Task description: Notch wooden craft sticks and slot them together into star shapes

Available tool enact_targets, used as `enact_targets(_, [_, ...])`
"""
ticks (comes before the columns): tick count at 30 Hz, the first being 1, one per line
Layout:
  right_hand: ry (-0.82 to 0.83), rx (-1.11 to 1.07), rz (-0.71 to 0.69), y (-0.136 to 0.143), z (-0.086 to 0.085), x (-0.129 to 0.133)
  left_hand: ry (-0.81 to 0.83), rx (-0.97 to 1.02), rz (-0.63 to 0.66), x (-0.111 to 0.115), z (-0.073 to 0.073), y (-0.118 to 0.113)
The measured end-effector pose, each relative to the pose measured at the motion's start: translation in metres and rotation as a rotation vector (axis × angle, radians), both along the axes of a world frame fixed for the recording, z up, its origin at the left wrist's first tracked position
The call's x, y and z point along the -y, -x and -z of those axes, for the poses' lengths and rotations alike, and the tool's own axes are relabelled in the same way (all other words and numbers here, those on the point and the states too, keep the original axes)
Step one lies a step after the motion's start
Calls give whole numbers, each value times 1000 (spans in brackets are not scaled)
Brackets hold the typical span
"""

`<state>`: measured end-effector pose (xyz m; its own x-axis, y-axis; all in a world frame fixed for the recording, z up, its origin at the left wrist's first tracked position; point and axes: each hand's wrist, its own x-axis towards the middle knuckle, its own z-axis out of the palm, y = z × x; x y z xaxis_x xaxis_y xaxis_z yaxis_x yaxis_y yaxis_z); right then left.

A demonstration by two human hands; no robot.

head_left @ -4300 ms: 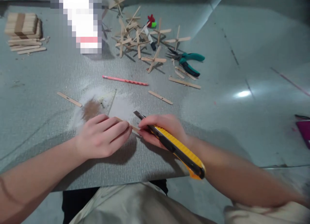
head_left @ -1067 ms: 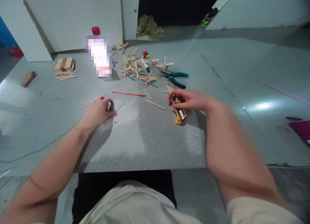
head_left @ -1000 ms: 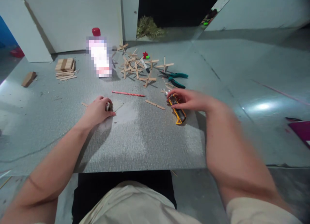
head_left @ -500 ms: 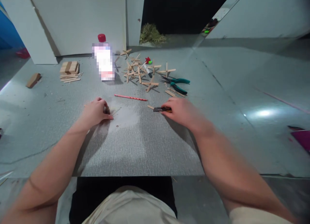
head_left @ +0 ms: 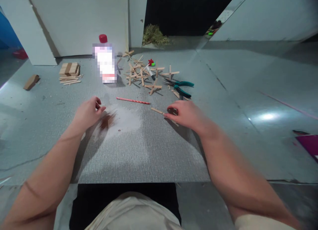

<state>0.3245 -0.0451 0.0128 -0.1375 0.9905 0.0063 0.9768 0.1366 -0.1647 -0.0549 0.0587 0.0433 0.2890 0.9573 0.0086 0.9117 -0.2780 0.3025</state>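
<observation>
My left hand [head_left: 88, 114] is raised over the table, fingers loosely curled and apart, nothing held. Just beside its fingertips, a motion-blurred brown piece [head_left: 107, 120] lies over a patch of white dust [head_left: 128, 119]; its kind is unclear. My right hand [head_left: 185, 115] has its thumb and forefinger at a flat wooden craft stick [head_left: 157, 110], pinching it near the middle. Part of the stick is hidden by the fingers. A dark grey tip, seemingly the utility knife [head_left: 181, 97], shows behind the right hand. A red pencil [head_left: 133, 100] lies between the hands.
Crossed craft-stick pieces [head_left: 141, 74] are heaped at the back, with green-handled pliers [head_left: 182, 87] and a small tube [head_left: 150, 72] by them. A red-capped bottle [head_left: 108, 62] stands left of them. Further left are a stick bundle [head_left: 69, 69] and a brown block [head_left: 31, 82].
My left hand has let go of the brown piece and drawn back left. My right hand has put down the utility knife and taken hold of the craft stick.
</observation>
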Motion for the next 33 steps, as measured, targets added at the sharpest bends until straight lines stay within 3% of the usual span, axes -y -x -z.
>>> enact_targets(7, [19,-53,-70,-6,16,-2,-223,20,-238,-1,-15,20])
enact_targets(11, [26,-66,-67,-12,24,-1,-287,15,-270,1,-17,23])
enact_targets(16, [48,-126,-66,-10,23,-1,-246,-27,-239,4,-14,17])
enact_targets(20, [4,-164,-60,-6,20,-1,-122,19,-138,7,-8,13])
enact_targets(24, [-50,-178,-21,0,15,1,5,100,1,9,8,2])
enact_targets(28, [-62,-216,-20,11,9,3,-10,152,57,12,22,-11])
enact_targets(33, [-84,-271,-35,22,7,6,-84,329,38,23,12,-12])
